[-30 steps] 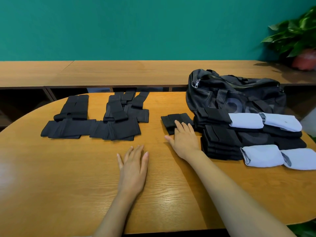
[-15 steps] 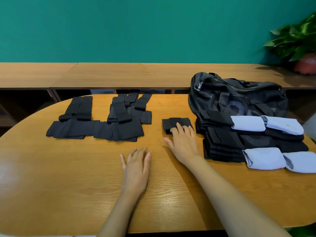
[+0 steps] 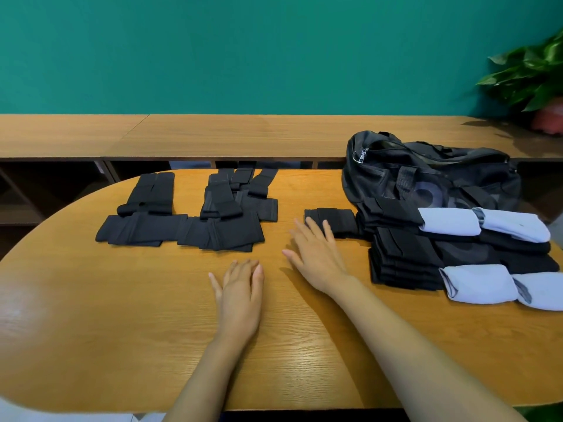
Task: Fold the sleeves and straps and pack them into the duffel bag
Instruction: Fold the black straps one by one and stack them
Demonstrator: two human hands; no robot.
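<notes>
A black duffel bag [image 3: 432,175] lies at the table's back right. In front of it sit stacks of folded black straps [image 3: 402,257] and light blue folded sleeves [image 3: 478,284]. One small folded black strap [image 3: 338,220] lies alone left of the stacks. My right hand [image 3: 316,254] is flat with fingers spread, fingertips touching that strap's near edge. My left hand [image 3: 240,290] rests flat on the bare wood. Unfolded black straps [image 3: 143,229] and more black straps [image 3: 225,220] are spread at the left.
The oval wooden table [image 3: 91,330] has open surface in front of my hands. A long wooden bench [image 3: 213,135] runs behind it against a teal wall. A potted plant [image 3: 536,77] stands at the far right.
My right hand has slid a little left and back along the small folded strap, fingers spreading. My left hand stays flat in place.
</notes>
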